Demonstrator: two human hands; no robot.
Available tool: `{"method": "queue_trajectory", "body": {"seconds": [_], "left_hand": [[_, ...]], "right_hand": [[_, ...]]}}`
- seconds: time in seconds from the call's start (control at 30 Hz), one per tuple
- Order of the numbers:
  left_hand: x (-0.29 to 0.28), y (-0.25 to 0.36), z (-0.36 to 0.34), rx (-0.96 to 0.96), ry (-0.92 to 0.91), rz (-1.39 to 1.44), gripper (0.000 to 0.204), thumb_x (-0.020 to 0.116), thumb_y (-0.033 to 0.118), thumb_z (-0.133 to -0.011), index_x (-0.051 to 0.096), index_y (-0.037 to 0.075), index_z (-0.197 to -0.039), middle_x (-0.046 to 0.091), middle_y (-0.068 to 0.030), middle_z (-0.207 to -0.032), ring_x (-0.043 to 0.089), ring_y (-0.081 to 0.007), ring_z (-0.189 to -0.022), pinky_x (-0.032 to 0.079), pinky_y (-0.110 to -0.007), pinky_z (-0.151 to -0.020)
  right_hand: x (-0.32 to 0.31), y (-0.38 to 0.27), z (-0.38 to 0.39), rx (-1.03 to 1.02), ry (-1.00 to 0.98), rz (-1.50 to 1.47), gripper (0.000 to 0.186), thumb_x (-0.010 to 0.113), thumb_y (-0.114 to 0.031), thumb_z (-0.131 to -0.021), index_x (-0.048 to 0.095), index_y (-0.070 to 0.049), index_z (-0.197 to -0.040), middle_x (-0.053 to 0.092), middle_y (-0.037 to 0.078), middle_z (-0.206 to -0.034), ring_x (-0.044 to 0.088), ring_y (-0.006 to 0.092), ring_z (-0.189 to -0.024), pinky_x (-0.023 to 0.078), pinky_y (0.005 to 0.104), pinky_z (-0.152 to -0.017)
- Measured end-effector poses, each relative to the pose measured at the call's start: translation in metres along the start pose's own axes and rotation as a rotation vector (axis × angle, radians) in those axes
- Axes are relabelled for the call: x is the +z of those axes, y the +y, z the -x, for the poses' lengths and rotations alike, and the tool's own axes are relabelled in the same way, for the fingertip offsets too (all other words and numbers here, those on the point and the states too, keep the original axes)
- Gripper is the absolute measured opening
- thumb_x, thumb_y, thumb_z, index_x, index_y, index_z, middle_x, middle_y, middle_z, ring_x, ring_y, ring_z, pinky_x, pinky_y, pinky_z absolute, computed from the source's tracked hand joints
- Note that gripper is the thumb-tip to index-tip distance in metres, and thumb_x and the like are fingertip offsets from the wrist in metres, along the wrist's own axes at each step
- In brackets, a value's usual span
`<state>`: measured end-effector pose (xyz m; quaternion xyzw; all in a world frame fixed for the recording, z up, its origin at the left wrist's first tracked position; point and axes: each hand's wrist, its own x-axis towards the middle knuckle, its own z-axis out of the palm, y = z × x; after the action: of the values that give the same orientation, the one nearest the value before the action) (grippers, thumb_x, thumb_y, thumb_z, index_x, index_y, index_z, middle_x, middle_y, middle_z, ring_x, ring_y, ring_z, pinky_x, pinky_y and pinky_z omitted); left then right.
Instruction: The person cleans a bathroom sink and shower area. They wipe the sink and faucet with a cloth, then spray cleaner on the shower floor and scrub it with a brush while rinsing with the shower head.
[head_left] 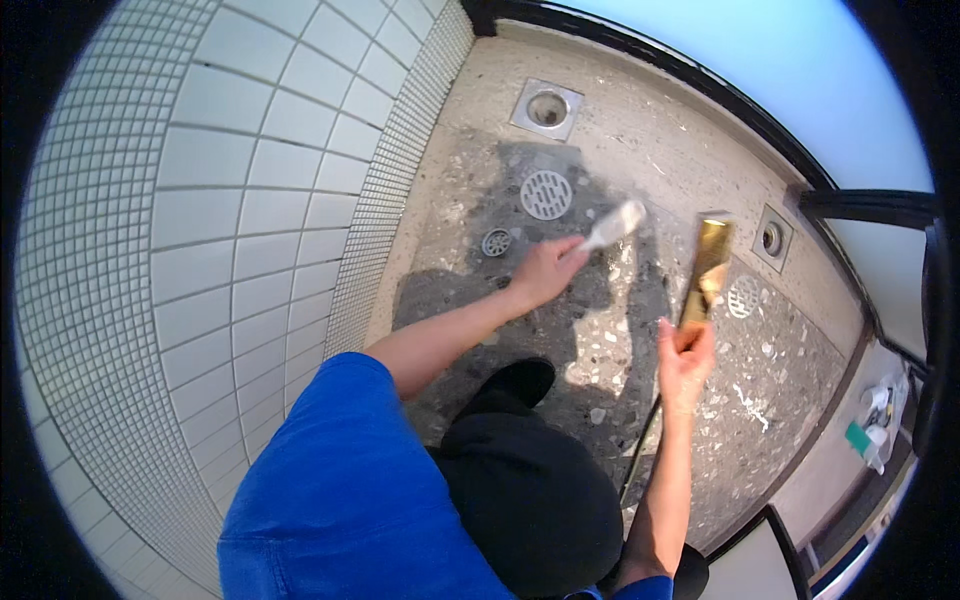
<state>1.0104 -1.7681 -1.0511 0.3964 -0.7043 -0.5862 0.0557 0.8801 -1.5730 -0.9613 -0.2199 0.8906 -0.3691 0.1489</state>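
My left hand (545,272), ahead of me over the wet floor, is closed round the handle of a white brush-like tool (615,225). Motion blurs the tool's pale head, so its exact kind is unclear. To its right, my right hand (687,362) grips the lower end of a long, flat, shiny gold metal piece (710,265), which points away from me. The tool and the gold piece are apart. Below my right wrist runs a thin dark cord or hose (640,455); whether my hand touches it cannot be made out.
A round slotted drain cover (546,195), a smaller round drain (496,242) and a square metal drain (547,110) lie on the speckled floor. Another square drain (772,239) and a round grate (743,297) are at right. A tiled wall (250,190) rises at left; a bag of items (877,425) is far right.
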Motion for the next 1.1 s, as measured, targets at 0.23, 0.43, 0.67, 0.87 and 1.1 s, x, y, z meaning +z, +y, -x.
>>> {"method": "queue_trajectory", "body": {"seconds": [0.23, 0.43, 0.67, 0.87, 1.1], "left_hand": [[-0.11, -0.009, -0.079, -0.1, 0.521, 0.017, 0.036, 0.054, 0.03, -0.089, 0.061, 0.003, -0.112, 0.068, -0.0171, -0.089, 0.066, -0.0272, -0.082, 0.048, -0.04, -0.069], [-0.146, -0.027, -0.147, -0.161, 0.404, -0.179, 0.03, 0.048, 0.03, -0.093, 0.061, 0.007, -0.107, 0.053, -0.0017, -0.059, 0.044, -0.0136, -0.039, 0.034, -0.03, -0.036], [-0.123, 0.019, -0.11, -0.502, 0.044, 0.611, 0.029, 0.04, 0.034, -0.097, 0.055, 0.015, -0.113, 0.037, 0.0041, -0.052, 0.03, -0.0078, -0.037, 0.026, -0.025, -0.034], [-0.142, -0.007, -0.09, -0.464, -0.464, 1.333, 0.04, 0.026, 0.031, -0.101, 0.043, 0.013, -0.132, 0.036, 0.0013, -0.05, 0.032, -0.0098, -0.034, 0.03, -0.023, -0.03], [-0.134, -0.013, -0.069, -0.35, -0.755, 1.513, 0.041, 0.024, 0.028, -0.101, 0.043, 0.007, -0.131, 0.035, 0.0, -0.048, 0.032, -0.0101, -0.031, 0.029, -0.023, -0.026]], "right_hand": [[-0.032, 0.019, -0.006, 0.226, 0.041, -0.132, 0.031, 0.071, -0.017, -0.083, 0.043, -0.007, -0.079, 0.039, -0.004, -0.06, 0.036, 0.0069, -0.051, 0.032, 0.023, -0.046], [-0.022, 0.016, -0.009, 0.314, 0.149, -0.491, 0.023, 0.066, -0.018, -0.086, 0.048, -0.005, -0.087, 0.046, 0.0, -0.059, 0.043, 0.0075, -0.044, 0.037, 0.0233, -0.039], [-0.026, -0.002, -0.009, 0.305, 0.106, -0.561, 0.025, 0.068, -0.019, -0.085, 0.05, -0.005, -0.093, 0.044, -0.002, -0.06, 0.041, 0.007, -0.043, 0.035, 0.022, -0.039], [-0.026, -0.017, 0.001, 0.327, -0.087, -0.535, 0.023, 0.068, -0.016, -0.085, 0.05, -0.005, -0.095, 0.046, -0.002, -0.062, 0.043, 0.0069, -0.043, 0.035, 0.0222, -0.037], [-0.022, -0.033, 0.007, 0.291, -0.093, -0.63, 0.025, 0.069, -0.015, -0.085, 0.05, -0.004, -0.096, 0.048, -0.001, -0.064, 0.044, 0.007, -0.045, 0.038, 0.0222, -0.038]]}}
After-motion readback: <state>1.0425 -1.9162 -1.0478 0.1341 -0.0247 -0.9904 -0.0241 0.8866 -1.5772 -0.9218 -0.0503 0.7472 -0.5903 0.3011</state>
